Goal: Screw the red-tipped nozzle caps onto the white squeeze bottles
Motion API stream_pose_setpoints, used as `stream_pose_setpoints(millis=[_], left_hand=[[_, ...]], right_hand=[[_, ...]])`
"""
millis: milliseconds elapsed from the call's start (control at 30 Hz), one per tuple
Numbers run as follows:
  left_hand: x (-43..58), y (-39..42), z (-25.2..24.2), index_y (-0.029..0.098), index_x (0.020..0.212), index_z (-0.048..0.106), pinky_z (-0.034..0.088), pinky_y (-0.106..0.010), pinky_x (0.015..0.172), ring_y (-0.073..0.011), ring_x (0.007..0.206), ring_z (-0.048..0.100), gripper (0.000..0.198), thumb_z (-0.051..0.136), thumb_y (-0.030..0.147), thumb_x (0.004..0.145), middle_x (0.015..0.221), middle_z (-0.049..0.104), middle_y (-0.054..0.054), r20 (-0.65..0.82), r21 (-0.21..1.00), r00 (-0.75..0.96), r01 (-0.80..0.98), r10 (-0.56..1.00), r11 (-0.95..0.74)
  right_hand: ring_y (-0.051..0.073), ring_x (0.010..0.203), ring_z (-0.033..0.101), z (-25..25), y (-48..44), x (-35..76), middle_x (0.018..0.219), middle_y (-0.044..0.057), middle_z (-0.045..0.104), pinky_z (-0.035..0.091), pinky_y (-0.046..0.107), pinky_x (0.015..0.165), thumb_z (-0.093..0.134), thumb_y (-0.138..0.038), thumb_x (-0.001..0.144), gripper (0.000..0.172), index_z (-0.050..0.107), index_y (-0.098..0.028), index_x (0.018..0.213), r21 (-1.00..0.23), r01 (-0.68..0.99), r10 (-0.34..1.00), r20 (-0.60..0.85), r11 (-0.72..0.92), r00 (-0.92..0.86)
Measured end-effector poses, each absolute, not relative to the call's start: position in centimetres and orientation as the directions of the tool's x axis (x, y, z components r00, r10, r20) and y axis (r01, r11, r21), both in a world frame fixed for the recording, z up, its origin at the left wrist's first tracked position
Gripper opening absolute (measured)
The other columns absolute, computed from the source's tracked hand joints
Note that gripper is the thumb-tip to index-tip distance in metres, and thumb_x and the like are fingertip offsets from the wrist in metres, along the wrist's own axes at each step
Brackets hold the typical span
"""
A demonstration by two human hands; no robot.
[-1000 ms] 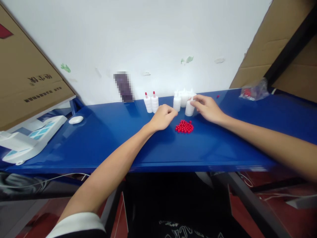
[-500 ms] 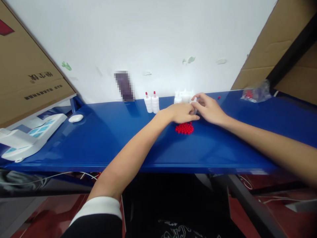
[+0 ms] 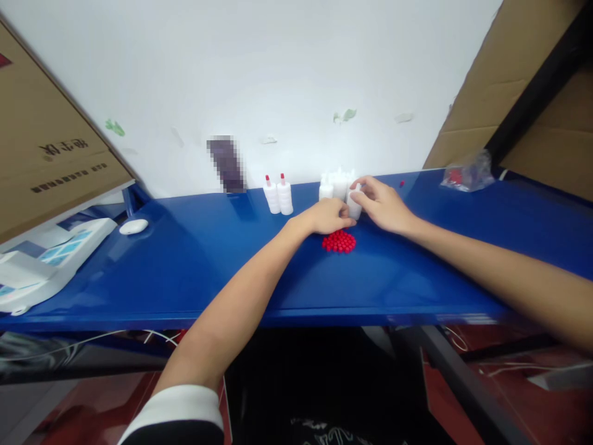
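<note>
My right hand [image 3: 382, 204] has thumb and fingers closed round the upper part of a white squeeze bottle [image 3: 354, 209], which stands nearly upright with an uncapped nozzle. Just left of it, my left hand [image 3: 328, 216] is palm down with curled fingers beside the bottle. Its fingertips are partly hidden, so what they hold cannot be made out. Below that hand lies a pile of small red caps [image 3: 340, 242]. Behind both hands stands a group of white bottles [image 3: 340, 182] with bare nozzles. Farther left, two white bottles wearing red tips [image 3: 278, 196] stand side by side.
The blue table [image 3: 208, 266] meets a white wall. At the left are a white power strip [image 3: 60, 259], a small white case [image 3: 134, 227] and a cardboard box [image 3: 50, 136]. A clear plastic bag [image 3: 467, 174] with red caps lies at the right, near one loose red cap [image 3: 402, 183].
My left hand has drawn slightly left from the bottle, so more of the bottle shows. The right hand keeps hold of it. The camera view has shifted a little.
</note>
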State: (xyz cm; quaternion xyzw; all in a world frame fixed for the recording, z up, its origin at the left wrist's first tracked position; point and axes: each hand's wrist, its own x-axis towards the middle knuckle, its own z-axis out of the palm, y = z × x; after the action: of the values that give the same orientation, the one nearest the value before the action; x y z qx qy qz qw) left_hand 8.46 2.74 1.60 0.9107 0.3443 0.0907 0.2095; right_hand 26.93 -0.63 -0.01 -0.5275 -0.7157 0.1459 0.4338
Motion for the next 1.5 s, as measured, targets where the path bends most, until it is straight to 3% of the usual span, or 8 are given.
stream_pose_setpoints(millis=[333, 667, 867, 1000, 1133, 1333, 1500], left_hand=[[5.6, 2.7, 1.4, 0.015, 0.082, 0.07, 0.04, -0.029, 0.072, -0.0141, 0.067, 0.056, 0.019, 0.066, 0.029, 0.095, 0.071, 0.066, -0.001, 0.105, 0.396, 0.695, 0.626, 0.711, -0.671], [3.2, 1.3, 1.1, 0.015, 0.09, 0.079, 0.045, -0.03, 0.075, -0.0145, 0.071, 0.062, 0.03, 0.055, 0.031, 0.098, 0.082, 0.076, -0.004, 0.186, 0.516, 0.738, 0.488, 0.649, -0.704], [3.4, 1.5, 1.0, 0.019, 0.118, 0.077, 0.05, -0.032, 0.086, -0.0169, 0.086, 0.067, 0.038, 0.049, 0.018, 0.093, 0.095, 0.077, -0.003, 0.159, 0.572, 0.76, 0.449, 0.63, -0.686], [3.7, 1.6, 0.6, 0.019, 0.107, 0.079, 0.049, -0.032, 0.087, -0.0179, 0.093, 0.067, 0.031, 0.051, 0.024, 0.095, 0.107, 0.077, -0.004, 0.171, 0.546, 0.782, 0.431, 0.6, -0.718], [4.2, 1.8, 0.1, 0.019, 0.103, 0.08, 0.046, -0.03, 0.079, -0.0156, 0.08, 0.064, 0.029, 0.057, 0.035, 0.096, 0.092, 0.077, -0.003, 0.183, 0.557, 0.748, 0.455, 0.637, -0.695], [4.7, 1.9, -0.1, 0.02, 0.101, 0.083, 0.045, -0.03, 0.077, -0.0148, 0.076, 0.063, 0.034, 0.064, 0.048, 0.093, 0.088, 0.078, -0.004, 0.17, 0.618, 0.721, 0.453, 0.672, -0.642], [5.3, 1.7, 0.0, 0.019, 0.094, 0.083, 0.044, -0.03, 0.074, -0.0147, 0.073, 0.063, 0.03, 0.07, 0.045, 0.089, 0.083, 0.076, -0.003, 0.152, 0.622, 0.703, 0.479, 0.695, -0.62]], right_hand=[[0.023, 0.067, 0.058, 0.1, -0.8, 27.0, 0.081, 0.005, 0.068, 0.043, 0.039, 0.071, 0.057, -0.045, 0.089, 0.029, 0.061, -0.022, 0.107, -0.657, 0.645, 0.889, 0.451, 0.389, -0.077], [0.022, 0.067, 0.054, 0.1, -0.9, 27.0, 0.078, 0.004, 0.064, 0.04, 0.038, 0.069, 0.054, -0.048, 0.092, 0.032, 0.061, -0.022, 0.108, -0.641, 0.636, 0.88, 0.456, 0.429, -0.134], [0.023, 0.069, 0.055, 0.1, -1.0, 27.0, 0.078, 0.004, 0.064, 0.04, 0.039, 0.07, 0.052, -0.047, 0.093, 0.032, 0.062, -0.022, 0.108, -0.625, 0.648, 0.876, 0.46, 0.435, -0.145], [0.024, 0.07, 0.055, 0.2, -1.0, 26.9, 0.079, 0.005, 0.064, 0.04, 0.039, 0.071, 0.051, -0.048, 0.092, 0.033, 0.062, -0.022, 0.108, -0.624, 0.649, 0.876, 0.46, 0.435, -0.145], [0.023, 0.067, 0.053, 0.2, -1.0, 26.9, 0.077, 0.004, 0.063, 0.039, 0.039, 0.07, 0.05, -0.048, 0.093, 0.033, 0.062, -0.021, 0.109, -0.616, 0.657, 0.876, 0.459, 0.436, -0.151], [0.023, 0.067, 0.053, 0.2, -1.0, 26.9, 0.077, 0.004, 0.064, 0.039, 0.039, 0.07, 0.049, -0.049, 0.093, 0.034, 0.062, -0.021, 0.11, -0.606, 0.663, 0.874, 0.458, 0.439, -0.16], [0.023, 0.071, 0.056, 0.2, -1.0, 27.0, 0.08, 0.004, 0.066, 0.041, 0.039, 0.072, 0.049, -0.048, 0.095, 0.032, 0.062, -0.022, 0.108, -0.609, 0.652, 0.872, 0.458, 0.451, -0.175]])
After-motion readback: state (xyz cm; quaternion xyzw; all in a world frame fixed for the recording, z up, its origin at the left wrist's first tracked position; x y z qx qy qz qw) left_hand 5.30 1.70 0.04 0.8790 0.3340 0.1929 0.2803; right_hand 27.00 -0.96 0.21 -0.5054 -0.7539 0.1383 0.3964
